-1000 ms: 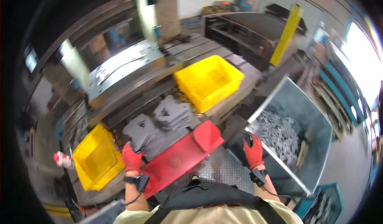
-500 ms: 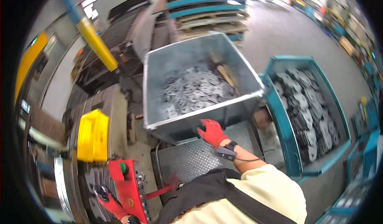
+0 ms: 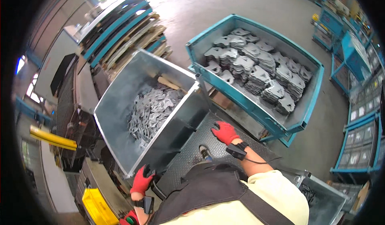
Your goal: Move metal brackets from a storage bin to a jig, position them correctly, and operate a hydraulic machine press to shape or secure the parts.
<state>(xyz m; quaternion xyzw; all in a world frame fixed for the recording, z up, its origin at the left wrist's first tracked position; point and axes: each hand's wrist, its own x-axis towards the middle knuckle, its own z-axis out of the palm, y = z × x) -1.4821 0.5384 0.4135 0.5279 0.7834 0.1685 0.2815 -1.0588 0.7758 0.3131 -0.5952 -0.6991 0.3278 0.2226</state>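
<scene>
My left hand [image 3: 142,180], in a red glove with dark fingertips, hangs beside the near corner of a grey metal bin [image 3: 114,123]. Its fingers are parted and nothing shows in them; whether it touches the rim I cannot tell. Out in front of my body is my right hand [image 3: 224,132], gloved alike, open and holding nothing, above the dark tread-plate floor [image 3: 188,161]. Loose flat metal parts [image 3: 154,110] fill the bottom of the grey bin. A wooden handle [image 3: 168,83] lies against its far wall.
To the right stands a teal-framed bin [image 3: 248,100] with stacked metal plates [image 3: 256,64]. Pallets [image 3: 132,40] are piled behind the grey bin. At lower left are a yellow tray [image 3: 98,207] and a red device [image 3: 129,217]. Another grey bin [image 3: 325,189] sits at lower right.
My view has swung right, toward the teal bin. My left hand has left the red device and metal plates and come beside the grey bin. My right hand stays raised and empty.
</scene>
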